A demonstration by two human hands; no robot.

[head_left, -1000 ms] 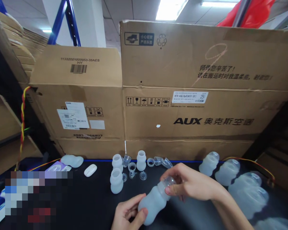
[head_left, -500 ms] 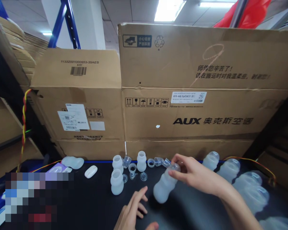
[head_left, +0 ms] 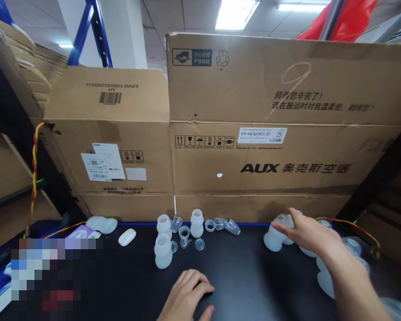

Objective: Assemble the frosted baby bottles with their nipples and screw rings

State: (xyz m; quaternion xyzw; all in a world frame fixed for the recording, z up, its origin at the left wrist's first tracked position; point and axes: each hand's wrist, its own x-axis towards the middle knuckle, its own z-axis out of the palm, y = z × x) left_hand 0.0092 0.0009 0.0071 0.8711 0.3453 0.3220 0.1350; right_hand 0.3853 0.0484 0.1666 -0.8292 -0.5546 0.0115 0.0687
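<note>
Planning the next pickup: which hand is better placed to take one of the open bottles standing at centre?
Probably the left hand: it rests empty on the black mat, close to the nearest open bottle. The right hand is far right, gripping an assembled bottle.

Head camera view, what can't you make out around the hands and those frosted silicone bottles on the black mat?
- Frosted silicone bottle under the right hand: its top is covered by the fingers, so the grip is unclear.
- Row of frosted bottles at right: hidden behind the forearm.
- Left hand: cut off by the bottom edge.
- Pixelated patch, lower left: blurred out.
- Small clear plastic parts: too small to identify.
</note>
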